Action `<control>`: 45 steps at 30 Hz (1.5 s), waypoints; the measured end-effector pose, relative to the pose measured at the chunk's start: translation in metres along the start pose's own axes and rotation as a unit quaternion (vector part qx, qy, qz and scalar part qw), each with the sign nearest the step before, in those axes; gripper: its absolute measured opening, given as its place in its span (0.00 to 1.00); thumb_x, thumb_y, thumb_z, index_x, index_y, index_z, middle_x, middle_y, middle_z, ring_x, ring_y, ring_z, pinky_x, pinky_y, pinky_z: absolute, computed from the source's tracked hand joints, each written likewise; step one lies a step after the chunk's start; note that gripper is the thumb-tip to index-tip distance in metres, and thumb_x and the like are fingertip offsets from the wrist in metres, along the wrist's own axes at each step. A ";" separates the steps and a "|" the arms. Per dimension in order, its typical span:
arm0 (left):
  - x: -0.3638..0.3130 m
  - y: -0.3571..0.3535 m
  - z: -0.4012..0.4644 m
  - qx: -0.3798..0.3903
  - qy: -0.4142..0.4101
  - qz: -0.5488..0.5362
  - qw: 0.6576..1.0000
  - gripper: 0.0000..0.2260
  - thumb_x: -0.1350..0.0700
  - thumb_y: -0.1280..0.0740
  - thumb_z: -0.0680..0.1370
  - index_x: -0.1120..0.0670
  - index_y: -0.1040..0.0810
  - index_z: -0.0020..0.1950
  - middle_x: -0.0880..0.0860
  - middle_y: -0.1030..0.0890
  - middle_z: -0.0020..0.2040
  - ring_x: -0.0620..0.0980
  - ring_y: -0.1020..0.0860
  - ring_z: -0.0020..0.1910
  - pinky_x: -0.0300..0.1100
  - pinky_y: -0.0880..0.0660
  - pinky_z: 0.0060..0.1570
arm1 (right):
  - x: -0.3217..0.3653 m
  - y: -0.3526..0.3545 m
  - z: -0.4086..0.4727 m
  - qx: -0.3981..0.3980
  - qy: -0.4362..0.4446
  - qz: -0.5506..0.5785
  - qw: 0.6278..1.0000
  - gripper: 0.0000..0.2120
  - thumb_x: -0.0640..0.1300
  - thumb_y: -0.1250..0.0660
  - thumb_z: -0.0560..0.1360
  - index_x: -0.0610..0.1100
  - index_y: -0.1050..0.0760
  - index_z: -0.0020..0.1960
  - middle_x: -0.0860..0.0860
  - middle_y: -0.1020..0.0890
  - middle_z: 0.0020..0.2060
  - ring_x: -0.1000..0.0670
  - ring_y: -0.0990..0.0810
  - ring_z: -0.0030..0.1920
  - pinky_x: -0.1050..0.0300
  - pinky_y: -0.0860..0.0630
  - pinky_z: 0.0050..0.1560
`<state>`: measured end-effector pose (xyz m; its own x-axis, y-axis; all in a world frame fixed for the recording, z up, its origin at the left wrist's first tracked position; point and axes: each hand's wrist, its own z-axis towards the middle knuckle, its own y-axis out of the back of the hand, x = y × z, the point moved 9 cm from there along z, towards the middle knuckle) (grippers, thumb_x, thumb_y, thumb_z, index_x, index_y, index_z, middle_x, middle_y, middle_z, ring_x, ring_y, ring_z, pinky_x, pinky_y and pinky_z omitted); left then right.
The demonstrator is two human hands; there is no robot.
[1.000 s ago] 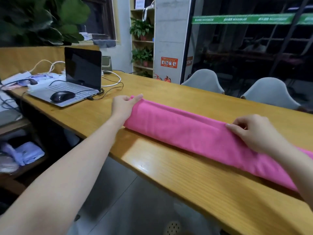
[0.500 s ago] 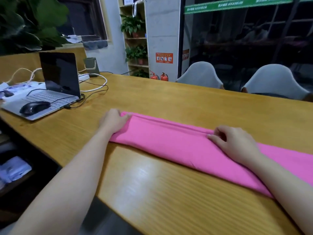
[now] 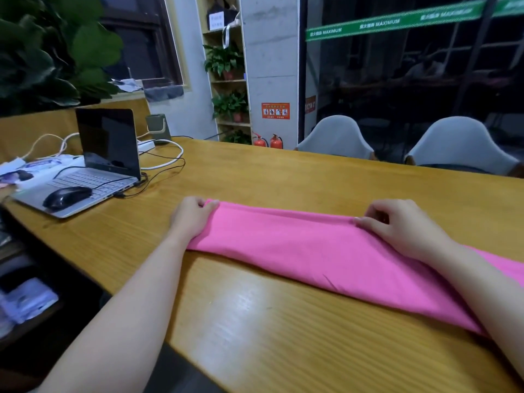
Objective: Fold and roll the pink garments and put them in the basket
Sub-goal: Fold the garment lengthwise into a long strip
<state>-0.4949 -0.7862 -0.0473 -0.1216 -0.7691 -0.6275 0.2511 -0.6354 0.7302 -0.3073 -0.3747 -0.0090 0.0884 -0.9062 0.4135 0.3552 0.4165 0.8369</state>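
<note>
Pink garment (image 3: 326,251) lies folded into a long narrow band on the wooden table (image 3: 283,336), running from centre-left diagonally toward the right edge of the view, where it goes out of frame. Your left hand (image 3: 191,217) sits on the band's left end, fingers curled over the far corner with the thumb on top, gripping the fabric edge. Your right hand (image 3: 402,225) is further along the far edge, fingers curled, thumb and fingertips pinching the fold line; a small ridge of cloth is raised between the two hands along that far edge. Both forearms cross the near side of the table; the right one lies over the garment. No basket visible in this view. Left of the garment, well apart: an open laptop (image 3: 93,165) with a dark screen, a black mouse (image 3: 66,197) resting on its palm rest, black cable (image 3: 158,177) and white cables (image 3: 167,154) looping behind it. Two grey chairs (image 3: 337,140) are tucked in at the far side of the table. Potted plants (image 3: 226,61) on a shelf and two red fire extinguishers (image 3: 268,141) stand against the back wall.
</note>
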 end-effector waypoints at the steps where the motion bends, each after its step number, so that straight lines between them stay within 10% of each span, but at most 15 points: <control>1: 0.001 0.000 0.001 -0.004 0.003 -0.001 1.000 0.21 0.41 0.30 0.78 0.56 0.23 0.36 0.54 0.19 0.35 0.60 0.22 0.42 0.48 0.30 0.41 | -0.003 -0.007 0.001 0.014 -0.004 -0.021 1.000 0.15 0.63 0.32 0.76 0.55 0.24 0.38 0.59 0.20 0.35 0.52 0.22 0.39 0.47 0.24 0.42; 17: -0.014 -0.013 0.014 0.077 -0.028 0.155 0.985 0.19 0.40 0.35 0.81 0.52 0.27 0.36 0.52 0.21 0.38 0.60 0.23 0.45 0.49 0.32 0.43 | -0.012 -0.033 -0.015 0.015 -0.097 -0.112 0.989 0.14 0.61 0.38 0.81 0.51 0.26 0.50 0.46 0.17 0.49 0.39 0.20 0.51 0.49 0.28 0.43; 25: -0.008 -0.004 0.000 0.114 -0.004 0.059 0.992 0.19 0.49 0.31 0.81 0.64 0.20 0.41 0.56 0.23 0.35 0.55 0.26 0.38 0.48 0.35 0.37 | -0.013 -0.031 -0.019 -0.006 -0.094 -0.076 0.993 0.13 0.61 0.36 0.80 0.52 0.25 0.49 0.47 0.16 0.49 0.40 0.19 0.52 0.50 0.29 0.43; 33: -0.014 -0.003 -0.004 0.022 -0.037 0.119 0.992 0.09 0.43 0.37 0.82 0.48 0.26 0.52 0.54 0.18 0.51 0.60 0.21 0.53 0.51 0.26 0.50 | -0.012 -0.017 -0.020 -0.049 -0.101 -0.077 0.991 0.13 0.59 0.33 0.79 0.50 0.22 0.45 0.47 0.16 0.47 0.39 0.19 0.50 0.49 0.27 0.43; 45: -0.037 0.011 -0.018 -0.038 -0.054 0.194 0.979 0.15 0.42 0.37 0.82 0.50 0.24 0.62 0.54 0.20 0.59 0.58 0.22 0.57 0.53 0.26 0.56 | -0.020 -0.025 -0.020 -0.022 -0.129 -0.051 0.990 0.15 0.61 0.34 0.78 0.51 0.26 0.44 0.48 0.16 0.47 0.41 0.20 0.49 0.49 0.27 0.43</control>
<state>-0.4708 -0.7635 -0.0210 -0.1025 -0.9570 -0.2713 0.3678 -0.2899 0.8836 -0.2995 -0.3683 -0.0460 -0.1880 -0.8925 0.4100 0.3901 0.3153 0.8651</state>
